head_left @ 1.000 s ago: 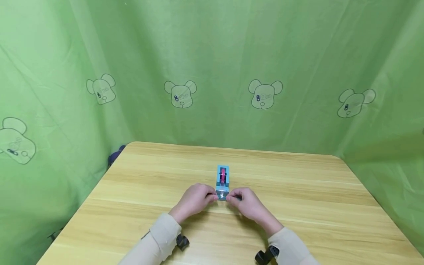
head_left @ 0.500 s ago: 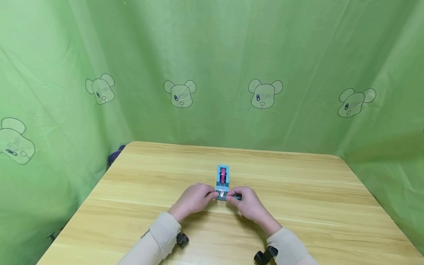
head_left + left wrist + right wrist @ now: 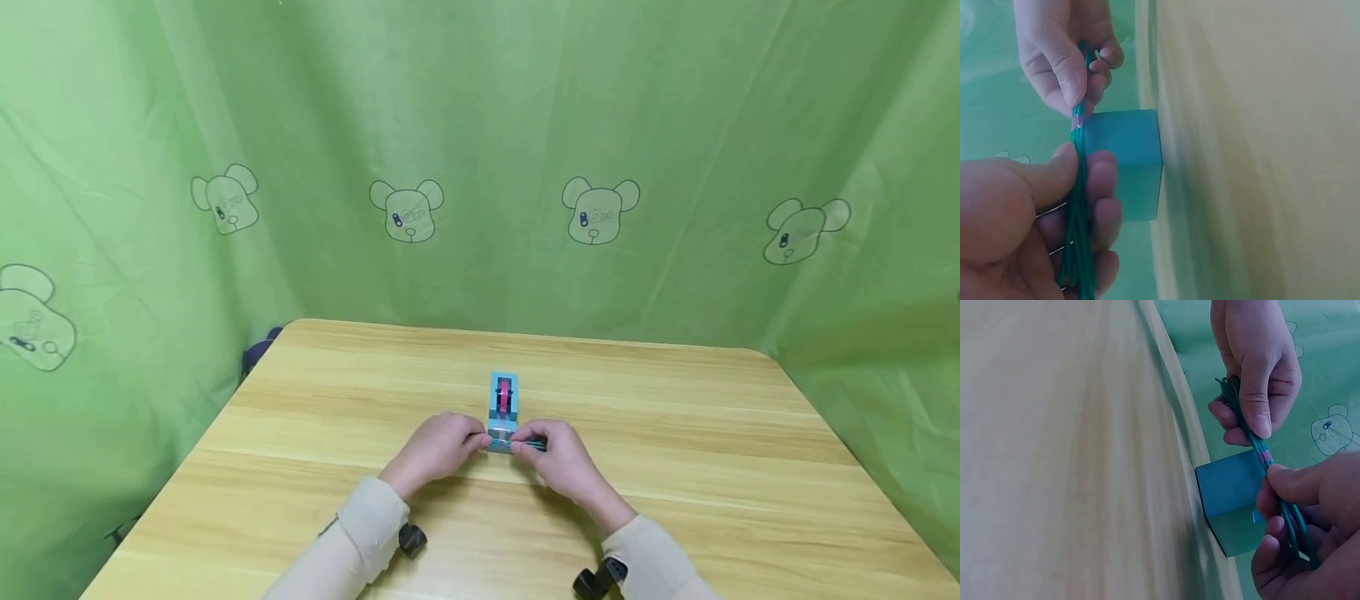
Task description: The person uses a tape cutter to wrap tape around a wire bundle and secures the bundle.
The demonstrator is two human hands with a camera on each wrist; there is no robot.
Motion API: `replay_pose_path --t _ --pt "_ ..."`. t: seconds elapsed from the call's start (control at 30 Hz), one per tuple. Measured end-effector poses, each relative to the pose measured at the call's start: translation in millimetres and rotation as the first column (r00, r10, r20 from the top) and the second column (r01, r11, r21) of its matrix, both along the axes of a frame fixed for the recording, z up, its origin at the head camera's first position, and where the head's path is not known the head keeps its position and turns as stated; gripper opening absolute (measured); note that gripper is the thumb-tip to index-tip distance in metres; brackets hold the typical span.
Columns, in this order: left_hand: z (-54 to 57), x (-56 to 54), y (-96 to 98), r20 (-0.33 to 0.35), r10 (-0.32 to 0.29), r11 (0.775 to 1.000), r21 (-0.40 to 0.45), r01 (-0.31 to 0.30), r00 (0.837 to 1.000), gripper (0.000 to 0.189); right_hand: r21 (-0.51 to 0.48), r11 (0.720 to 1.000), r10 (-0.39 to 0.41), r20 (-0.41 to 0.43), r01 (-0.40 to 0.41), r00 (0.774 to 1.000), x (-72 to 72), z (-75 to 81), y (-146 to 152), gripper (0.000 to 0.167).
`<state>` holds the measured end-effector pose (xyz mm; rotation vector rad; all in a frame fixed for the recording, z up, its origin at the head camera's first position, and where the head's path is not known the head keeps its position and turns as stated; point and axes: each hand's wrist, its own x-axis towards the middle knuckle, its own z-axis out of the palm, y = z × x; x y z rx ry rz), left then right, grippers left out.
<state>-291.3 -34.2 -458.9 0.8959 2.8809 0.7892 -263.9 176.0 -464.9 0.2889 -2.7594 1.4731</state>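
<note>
A blue tape dispenser [image 3: 503,377] with a pink-cored tape roll [image 3: 504,397] stands upright on the table. Across its near end, both hands hold a bundle of green cord [image 3: 1235,400] stretched sideways. My left hand [image 3: 438,446] pinches one half between thumb and fingers, and loose strands run over its palm in the left wrist view. The other half, with looped ends, is pinched by my right hand [image 3: 562,462]. Between the thumbs, a short band of clear tape [image 3: 1264,456] lies around the cord, close against the dispenser's front in both wrist views.
The light wooden table [image 3: 337,367] extends around the hands. A green curtain [image 3: 495,100] with printed bear heads hangs behind and at both sides. Black wrist cameras [image 3: 412,541] sit below the sleeves. A dark purple object [image 3: 257,354] shows past the table's left edge.
Both hands stay almost in place, still pinching the cord. The bright glint on the tape between them has faded, and more green cord shows beside the right fingers.
</note>
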Motion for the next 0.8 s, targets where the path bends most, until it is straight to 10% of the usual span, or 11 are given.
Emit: replay_pose_path --t 0.8 --pt "0.5 -1.1 0.1 -0.039 0.023 0.993 0.120 -0.018 0.999 0.012 0.102 0.995 0.025 -0.026 -0.022 0.999 0.3 6.3 -5.3 0.014"
